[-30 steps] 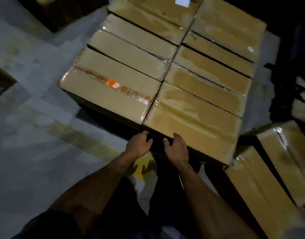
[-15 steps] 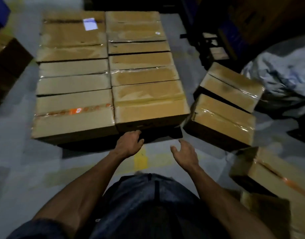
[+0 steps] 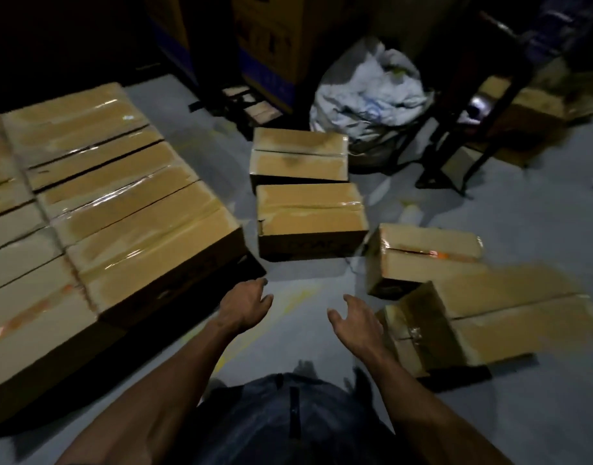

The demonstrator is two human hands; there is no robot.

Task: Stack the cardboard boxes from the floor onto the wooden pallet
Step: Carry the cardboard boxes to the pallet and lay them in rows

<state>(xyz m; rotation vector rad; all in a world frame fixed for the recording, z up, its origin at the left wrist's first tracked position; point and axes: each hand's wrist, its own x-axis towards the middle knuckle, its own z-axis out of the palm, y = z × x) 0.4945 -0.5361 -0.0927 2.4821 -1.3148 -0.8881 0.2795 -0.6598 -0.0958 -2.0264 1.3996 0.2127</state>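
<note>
White sack (image 3: 369, 95) and dark frame (image 3: 469, 129) stand behind floor boxes (image 3: 310, 219).

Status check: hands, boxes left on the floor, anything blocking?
Left hand and right hand open, holding nothing. Four cardboard boxes on floor; nearest box beside right hand. Stacked boxes at left. Path clear.

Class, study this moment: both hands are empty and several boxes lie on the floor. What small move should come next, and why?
Probably reach the right hand and left hand forward to the near floor box. Both hands hover open over bare floor, holding nothing, and that box lies straight ahead beside the stacked boxes.
</note>
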